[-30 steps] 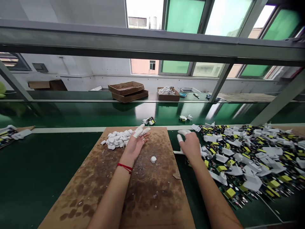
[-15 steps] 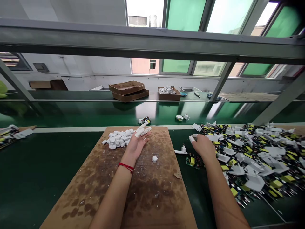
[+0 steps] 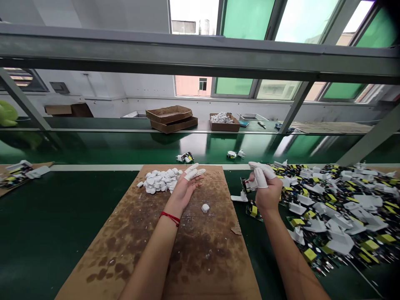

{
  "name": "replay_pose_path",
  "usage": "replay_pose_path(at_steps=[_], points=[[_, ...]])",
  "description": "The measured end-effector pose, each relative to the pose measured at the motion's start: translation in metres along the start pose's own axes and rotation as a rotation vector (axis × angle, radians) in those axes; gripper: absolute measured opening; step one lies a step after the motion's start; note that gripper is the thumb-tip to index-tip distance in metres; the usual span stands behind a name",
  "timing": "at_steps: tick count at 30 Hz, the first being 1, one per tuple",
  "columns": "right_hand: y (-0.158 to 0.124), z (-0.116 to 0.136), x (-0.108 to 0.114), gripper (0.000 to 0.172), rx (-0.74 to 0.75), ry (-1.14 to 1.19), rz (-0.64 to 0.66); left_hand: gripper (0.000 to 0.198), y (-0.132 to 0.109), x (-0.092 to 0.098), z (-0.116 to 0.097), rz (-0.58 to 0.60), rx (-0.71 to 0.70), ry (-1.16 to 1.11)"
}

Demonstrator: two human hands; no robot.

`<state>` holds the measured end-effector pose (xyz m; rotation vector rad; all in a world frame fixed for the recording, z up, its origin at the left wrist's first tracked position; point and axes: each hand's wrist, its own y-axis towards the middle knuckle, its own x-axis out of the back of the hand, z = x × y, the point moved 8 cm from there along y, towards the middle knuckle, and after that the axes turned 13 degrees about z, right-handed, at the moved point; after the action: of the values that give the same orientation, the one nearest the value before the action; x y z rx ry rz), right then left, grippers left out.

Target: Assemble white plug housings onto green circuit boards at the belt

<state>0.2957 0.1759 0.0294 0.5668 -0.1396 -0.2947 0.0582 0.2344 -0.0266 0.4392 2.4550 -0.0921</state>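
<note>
My left hand (image 3: 186,189) lies open on a stained cardboard sheet (image 3: 200,250), its fingertips in white finger cots and a red string around the wrist. It is nearest a pile of white moulded lumps (image 3: 159,181), and a single lump (image 3: 205,208) sits just below it. My right hand (image 3: 265,187) pinches a small circuit board (image 3: 246,185), partly hidden by cotted fingers. Below it lie a white plug piece with prongs (image 3: 239,197) and a board with a yellow component (image 3: 253,210). To its right spreads a heap of circuit boards with white plastic housings (image 3: 331,212).
Both hands work over a green conveyor belt (image 3: 71,208). Behind it runs a raised green shelf (image 3: 125,125) holding brown trays (image 3: 170,118) and a box of white lumps (image 3: 224,123). A grey metal bar (image 3: 200,54) crosses overhead.
My right hand has moved up and left from the heap and now holds a small circuit board. My left hand stays in place on the cardboard.
</note>
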Motion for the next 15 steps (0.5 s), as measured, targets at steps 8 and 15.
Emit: replay_pose_path(at_steps=[8,15], points=[[-0.007,-0.003,-0.036,0.025,-0.236,0.773,0.150,0.017,-0.009,-0.034,0.028,0.252,0.285,0.236],[-0.015,-0.005,-0.049,0.033,-0.261,0.781,0.181,0.041,-0.019,-0.053,0.045,0.566,0.337,0.331]])
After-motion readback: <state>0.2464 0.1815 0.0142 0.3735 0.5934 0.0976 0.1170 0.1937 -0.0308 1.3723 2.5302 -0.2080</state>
